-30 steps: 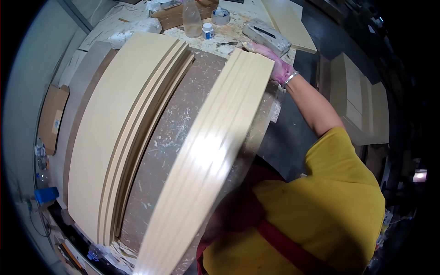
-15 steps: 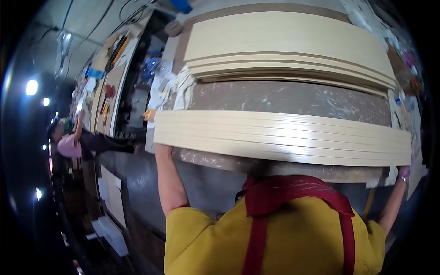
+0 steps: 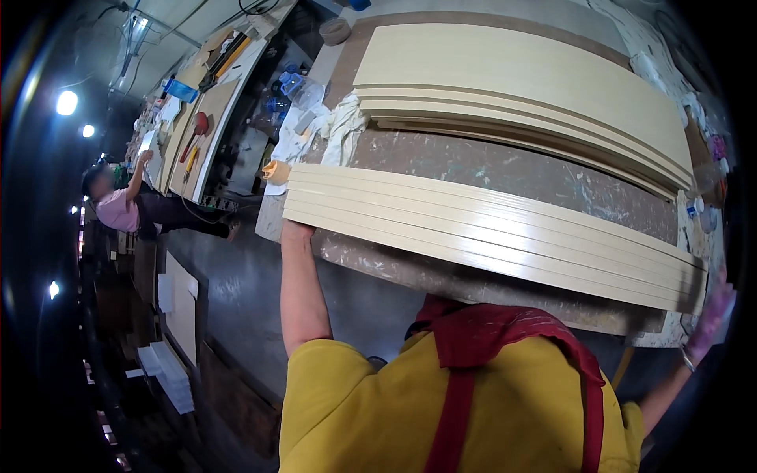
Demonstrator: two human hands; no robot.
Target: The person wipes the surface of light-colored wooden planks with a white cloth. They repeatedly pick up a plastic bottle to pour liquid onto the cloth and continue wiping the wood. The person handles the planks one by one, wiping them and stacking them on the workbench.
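Note:
Several long, narrow cream boards (image 3: 473, 225) lie pressed side by side across the near part of the worktable (image 3: 505, 169). At their left end, my left hand (image 3: 297, 230) grips the near corner, its fingertips hidden beneath the boards. My right hand (image 3: 714, 319), wearing something purplish, is open beside the right end with fingers stretched out. It looks apart from the boards, though the picture is blurred there. Farther back on the table rests a stack of wide cream panels (image 3: 520, 75).
A crumpled white cloth (image 3: 344, 126) and an orange-tan object (image 3: 275, 172) sit by the table's left side. Bottles (image 3: 296, 85) stand farther left. Small containers (image 3: 695, 207) line the right edge. At another bench, a person in pink (image 3: 118, 209) works.
My right hand has come off the boards' right end and opened. The view has turned, so the boards now slope down to the right. My left hand stays at the left end.

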